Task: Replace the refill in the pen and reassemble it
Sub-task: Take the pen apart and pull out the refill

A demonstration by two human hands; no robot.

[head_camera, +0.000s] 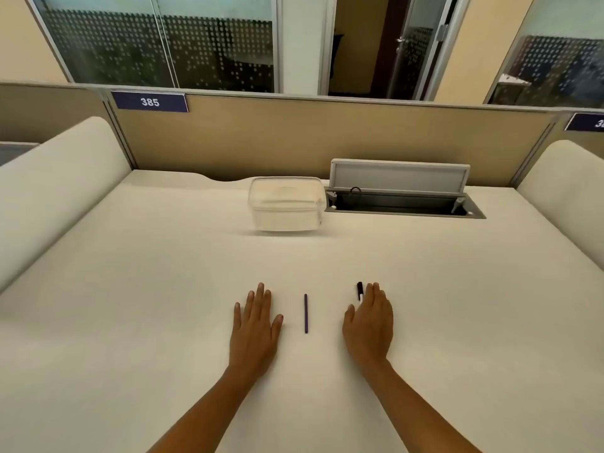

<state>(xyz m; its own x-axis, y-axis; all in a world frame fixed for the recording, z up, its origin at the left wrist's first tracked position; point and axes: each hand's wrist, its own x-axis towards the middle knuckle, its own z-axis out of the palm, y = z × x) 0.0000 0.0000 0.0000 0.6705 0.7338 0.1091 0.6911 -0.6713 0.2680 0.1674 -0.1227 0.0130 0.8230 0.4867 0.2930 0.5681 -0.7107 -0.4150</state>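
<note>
The purple refill (306,313) lies on the white desk (163,289) midway between both flat, empty hands, long axis pointing away from the person. The pen (360,291) lies mostly hidden under the right hand (369,322), its black end beside the fingertips; the left hand (255,325) touches nothing

White "385" on a purple plate (149,102), top-left corner of the desk's back partition (294,138). Second plate (586,122) at right: only "3" readable, rest cut off.
</note>
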